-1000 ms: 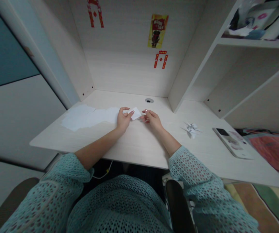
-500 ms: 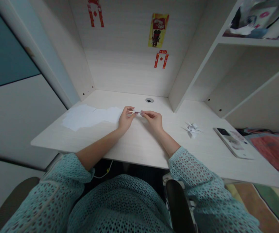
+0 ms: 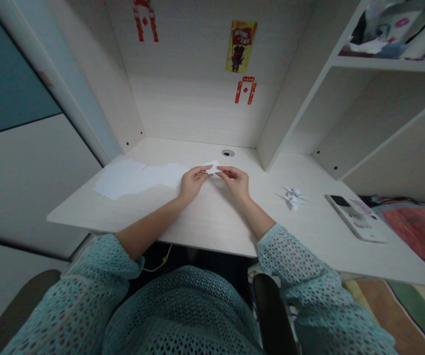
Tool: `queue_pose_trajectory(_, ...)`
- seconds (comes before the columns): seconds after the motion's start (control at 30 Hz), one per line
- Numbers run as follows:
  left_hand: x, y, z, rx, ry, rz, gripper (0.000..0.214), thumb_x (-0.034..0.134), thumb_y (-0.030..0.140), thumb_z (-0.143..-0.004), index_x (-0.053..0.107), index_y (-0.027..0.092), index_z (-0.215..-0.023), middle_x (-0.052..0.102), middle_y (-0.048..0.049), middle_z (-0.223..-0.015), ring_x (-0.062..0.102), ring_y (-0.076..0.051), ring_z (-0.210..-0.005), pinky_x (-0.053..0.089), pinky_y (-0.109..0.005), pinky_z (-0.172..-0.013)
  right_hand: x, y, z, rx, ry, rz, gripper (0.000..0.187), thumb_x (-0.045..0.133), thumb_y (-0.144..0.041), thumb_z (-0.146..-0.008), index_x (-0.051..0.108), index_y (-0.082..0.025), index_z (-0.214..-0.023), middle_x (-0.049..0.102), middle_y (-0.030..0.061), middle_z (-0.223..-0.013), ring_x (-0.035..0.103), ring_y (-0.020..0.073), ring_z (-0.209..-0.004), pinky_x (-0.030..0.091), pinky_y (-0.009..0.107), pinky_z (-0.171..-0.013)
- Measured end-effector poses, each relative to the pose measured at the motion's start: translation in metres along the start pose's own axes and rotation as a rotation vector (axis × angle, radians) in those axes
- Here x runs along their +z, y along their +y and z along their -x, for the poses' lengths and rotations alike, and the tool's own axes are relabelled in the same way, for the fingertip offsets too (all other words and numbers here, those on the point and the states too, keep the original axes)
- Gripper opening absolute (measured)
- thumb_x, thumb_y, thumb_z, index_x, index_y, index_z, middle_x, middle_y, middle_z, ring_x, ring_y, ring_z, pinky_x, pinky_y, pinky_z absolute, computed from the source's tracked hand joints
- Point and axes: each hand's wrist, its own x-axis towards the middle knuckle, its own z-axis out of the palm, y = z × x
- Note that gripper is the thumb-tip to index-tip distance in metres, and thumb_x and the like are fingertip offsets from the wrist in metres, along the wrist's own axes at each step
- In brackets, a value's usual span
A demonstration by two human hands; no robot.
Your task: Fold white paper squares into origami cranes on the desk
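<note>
A small white piece of paper (image 3: 212,166) is held just above the desk, between my two hands. My left hand (image 3: 194,183) pinches its left side with thumb and fingers. On the right side my right hand (image 3: 235,182) has a similar pinch grip. The fingertips cover part of the paper, so its exact folds cannot be made out. Left of my left hand, several white paper sheets (image 3: 127,178) lie spread and overlapping. Some small folded paper pieces with thin points (image 3: 293,197) sit in a pile to the right of my right hand.
The white desk (image 3: 212,222) has a back panel with red and yellow stickers (image 3: 241,47). A phone (image 3: 355,219) lies at the right, near a red cloth (image 3: 412,227). An upright divider (image 3: 290,108) stands behind my right hand. A round cable hole (image 3: 228,153) is at the back.
The paper between my hands has turned from a thin edge-on strip to showing a broader white face. My hands have barely shifted; fingertips regripped slightly.
</note>
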Motion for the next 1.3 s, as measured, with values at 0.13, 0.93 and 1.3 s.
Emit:
queue_pose_trajectory(0.13, 0.000, -0.001, 0.000, 0.001, 0.006, 0.028, 0.026, 0.064, 0.024, -0.074, 0.070, 0.018, -0.098, 0.068, -0.0080, -0.109, 0.065, -0.017, -0.088, 0.049, -0.031, -0.085, 0.002, 0.001, 0.001, 0.052, -0.042, -0.082, 0.026, 0.072, -0.036, -0.067, 0.073, -0.020, -0.087, 0.073, 0.0059, -0.087, 0.067, 0.0183, -0.075, 0.053, 0.032, -0.074)
queue_pose_trajectory(0.93, 0.006, 0.004, 0.001, -0.246, 0.107, 0.293, 0.027, 0.076, 0.033, -0.063, 0.071, 0.016, -0.082, 0.072, -0.0064, -0.091, 0.065, -0.019, -0.088, 0.048, -0.037, -0.090, 0.008, 0.000, 0.001, 0.222, -0.048, -0.175, 0.032, 0.072, -0.046, -0.062, 0.072, -0.018, -0.078, 0.073, 0.0061, -0.077, 0.066, 0.0170, -0.068, 0.050, 0.029, -0.065)
queue_pose_trajectory(1.3, 0.004, -0.003, -0.001, -0.273, 0.093, 0.354, 0.028, 0.077, 0.031, -0.062, 0.069, 0.015, -0.083, 0.072, -0.0064, -0.087, 0.067, -0.017, -0.084, 0.049, -0.035, -0.089, 0.009, 0.003, 0.001, 0.182, -0.040, -0.246, 0.033, 0.070, -0.044, -0.067, 0.069, -0.018, -0.088, 0.072, 0.0054, -0.079, 0.066, 0.0148, -0.065, 0.050, 0.027, -0.064)
